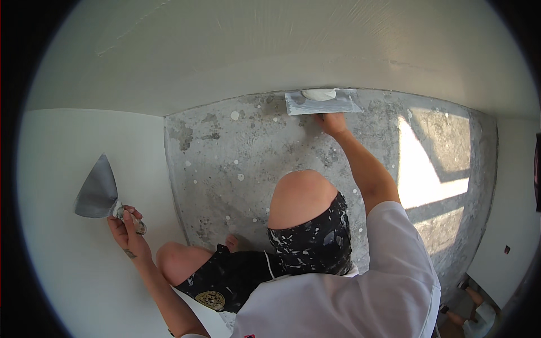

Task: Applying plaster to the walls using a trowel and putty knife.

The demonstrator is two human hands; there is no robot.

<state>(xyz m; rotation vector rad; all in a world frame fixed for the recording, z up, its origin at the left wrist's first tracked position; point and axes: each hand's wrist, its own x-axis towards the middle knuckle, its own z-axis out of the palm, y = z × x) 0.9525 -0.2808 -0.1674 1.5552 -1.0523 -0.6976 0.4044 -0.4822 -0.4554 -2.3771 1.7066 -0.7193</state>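
My left hand (128, 228) is closed round the handle of a wide putty knife (97, 191). Its grey triangular blade points up and away, in front of the white wall at the left. With my arm stretched forward, my right hand (333, 124) grips a rectangular plastering trowel (322, 105) from below; the trowel's handle is hidden. A lump of white putty (319, 94) lies on the trowel's flat blade, by its far edge. The trowel is close to the foot of the far wall (265, 62); whether it touches the wall, I cannot tell.
The concrete floor (225, 152) is spotted with white splashes. My bent knees and paint-splashed black shorts (313, 242) fill the near middle. White walls stand left and right. Sunlight (428, 163) falls on the floor at right. Another person (479, 321) is at the lower right.
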